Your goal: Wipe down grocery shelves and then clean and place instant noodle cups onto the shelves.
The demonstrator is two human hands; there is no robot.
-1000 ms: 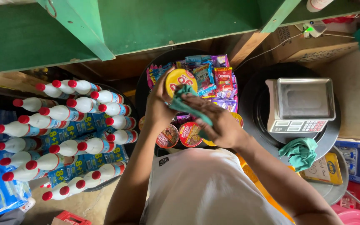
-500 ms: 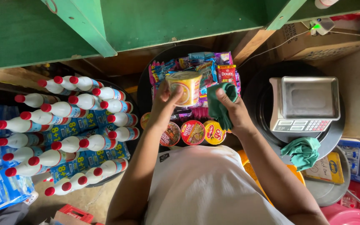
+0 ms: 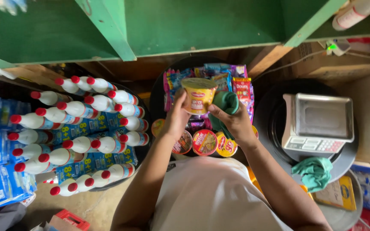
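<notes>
A yellow instant-noodle cup point(image 3: 198, 95) is held up in front of me on its side, lid end facing the camera. My left hand point(image 3: 177, 117) grips its left side. My right hand point(image 3: 235, 122) holds a folded green cloth point(image 3: 224, 105) and presses it against the cup's right side. Below the hands, several more noodle cups point(image 3: 205, 142) lie in a round black tub point(image 3: 158, 95) along with colourful snack packets point(image 3: 240, 85).
White bottles with red caps point(image 3: 82, 124) are stacked at left on blue packs. A grey weighing scale point(image 3: 318, 123) sits on a black tub at right, with another green cloth point(image 3: 314, 172) below it. Green wooden shelving point(image 3: 185, 25) runs across the top.
The noodle cup was lifted out of the tub and turned. My right hand with the cloth moved from on top of it to its right side.
</notes>
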